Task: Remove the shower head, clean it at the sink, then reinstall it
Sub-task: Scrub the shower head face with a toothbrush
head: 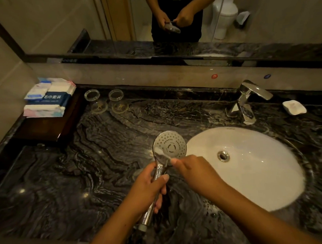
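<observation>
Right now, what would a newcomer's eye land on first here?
The chrome shower head stands out at centre, its handle gripped by the left hand over the dark marble counter. The right hand holds what looks like a small brush against its face. To its right glows the white sink, faucet behind.

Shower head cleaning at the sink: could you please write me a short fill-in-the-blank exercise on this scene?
1. The left hand grips the shower head by its ____.
2. The right hand holds a small brush to the shower head, which is to the ____ of the basin.
3. The basin's colour is ____.
4. The soap dish sits to the ____ of the faucet.

Missing words: handle; left; white; right.
</observation>
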Motion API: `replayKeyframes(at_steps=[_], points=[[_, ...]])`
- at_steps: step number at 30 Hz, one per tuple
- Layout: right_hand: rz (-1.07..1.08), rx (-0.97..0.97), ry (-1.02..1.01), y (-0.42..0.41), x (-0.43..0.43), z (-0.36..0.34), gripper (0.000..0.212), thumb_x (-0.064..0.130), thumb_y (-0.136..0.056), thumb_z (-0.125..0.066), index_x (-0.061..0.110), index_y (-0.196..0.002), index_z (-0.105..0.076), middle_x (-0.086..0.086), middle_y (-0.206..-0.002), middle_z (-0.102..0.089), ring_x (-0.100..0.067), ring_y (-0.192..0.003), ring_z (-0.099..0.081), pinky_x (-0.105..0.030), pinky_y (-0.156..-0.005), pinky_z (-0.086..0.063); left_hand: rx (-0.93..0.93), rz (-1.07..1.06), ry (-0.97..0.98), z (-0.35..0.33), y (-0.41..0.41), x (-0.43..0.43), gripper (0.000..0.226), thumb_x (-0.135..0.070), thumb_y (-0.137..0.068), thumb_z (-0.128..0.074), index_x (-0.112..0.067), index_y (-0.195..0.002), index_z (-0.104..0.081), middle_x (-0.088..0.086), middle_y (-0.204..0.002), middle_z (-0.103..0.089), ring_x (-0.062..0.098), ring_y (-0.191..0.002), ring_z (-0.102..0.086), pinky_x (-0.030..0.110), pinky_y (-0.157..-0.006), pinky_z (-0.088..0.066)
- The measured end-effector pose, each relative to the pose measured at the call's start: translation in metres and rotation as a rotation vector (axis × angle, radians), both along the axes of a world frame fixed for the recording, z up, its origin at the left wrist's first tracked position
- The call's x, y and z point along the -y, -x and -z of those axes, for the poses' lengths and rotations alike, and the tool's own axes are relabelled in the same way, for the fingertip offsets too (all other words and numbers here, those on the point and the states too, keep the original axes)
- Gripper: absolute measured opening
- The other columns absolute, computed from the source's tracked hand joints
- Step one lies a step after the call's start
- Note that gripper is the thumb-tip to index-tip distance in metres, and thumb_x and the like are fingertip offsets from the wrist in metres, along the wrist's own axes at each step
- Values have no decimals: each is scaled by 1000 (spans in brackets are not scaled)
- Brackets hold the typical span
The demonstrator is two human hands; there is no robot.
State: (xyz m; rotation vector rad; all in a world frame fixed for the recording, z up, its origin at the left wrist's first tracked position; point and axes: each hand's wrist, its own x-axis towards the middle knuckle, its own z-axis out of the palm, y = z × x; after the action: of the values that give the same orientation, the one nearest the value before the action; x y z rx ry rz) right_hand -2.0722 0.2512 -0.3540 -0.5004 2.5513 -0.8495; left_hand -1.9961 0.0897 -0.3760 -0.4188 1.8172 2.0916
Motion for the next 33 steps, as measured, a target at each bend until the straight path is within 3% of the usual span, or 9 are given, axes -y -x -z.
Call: replayKeyframes(at_steps=[6,9,11,16,21,23,26,30,33], points=[[207,-6,39,42,-4,-14,57,51,-102,-43,14,-65,-63,-4,-63,-62,-18,-59,-58,-32,-57,-42,21,-28,2,7,3,-1,31,-19,-98,-58,-34,-124,-52,10,-66,-57,19,-37,-47,22,-37,-40],[24,0,5,21,3,-6,51,52,-102,-44,28,-57,-53,5,-55,-55,-9,-53,-54,-28,-49,-35,17,-33,12,11,5,1,32,-21,-97,-59,-38,-123,-53,10,-67,-60,20,-38,-49,23,-37,-42],[-53,-5,-57,12,6,0,51,52,-102,-43,31,-57,-50,5,-57,-55,-11,-56,-55,-28,-50,-34,22,-34,24,13,5,2,31,-22,-97,-59,-37,-124,-52,10,-67,-61,20,-38,-50,23,-37,-42],[251,27,45,50,0,-17,56,52,-102,-42,17,-62,-60,-2,-60,-58,-17,-58,-54,-29,-55,-37,0,-11,10,12,7,0,29,-21,-97,-60,-33,-122,-53,10,-68,-59,20,-38,-50,23,-37,-41],[-45,76,-36,7,8,-2,48,55,-100,-42,25,-76,-71,1,-71,-69,-12,-67,-64,-33,-64,-50,-8,-1,12,12,10,-3,26,-24,-96,-60,-34,-119,-55,8,-67,-60,19,-39,-51,24,-39,-42],[29,60,-15,15,7,0,48,55,-101,-43,26,-73,-70,2,-71,-69,-11,-69,-64,-31,-63,-49,-15,-3,12,10,14,-6,23,-24,-96,-60,-38,-114,-56,5,-65,-60,18,-39,-50,24,-39,-42],[198,46,108,25,7,-2,59,54,-99,-45,23,-51,-56,7,-50,-58,-4,-51,-54,-28,-51,-35,-6,-9,-10,5,22,-12,23,-23,-97,-59,-41,-111,-57,4,-63,-59,18,-38,-49,23,-38,-41],[369,-33,150,36,-2,-2,67,58,-99,-43,8,-60,-63,-3,-56,-63,-19,-57,-60,-30,-55,-40,-10,16,-37,2,24,-13,21,-24,-96,-59,-37,-113,-56,6,-65,-57,18,-38,-47,23,-39,-41],[458,-35,168,48,-17,-10,64,57,-100,-39,15,-56,-58,0,-55,-58,-17,-55,-55,-29,-55,-39,-18,23,-52,-1,22,-13,19,-23,-97,-58,-32,-113,-56,6,-65,-56,17,-38,-47,23,-39,-41]])
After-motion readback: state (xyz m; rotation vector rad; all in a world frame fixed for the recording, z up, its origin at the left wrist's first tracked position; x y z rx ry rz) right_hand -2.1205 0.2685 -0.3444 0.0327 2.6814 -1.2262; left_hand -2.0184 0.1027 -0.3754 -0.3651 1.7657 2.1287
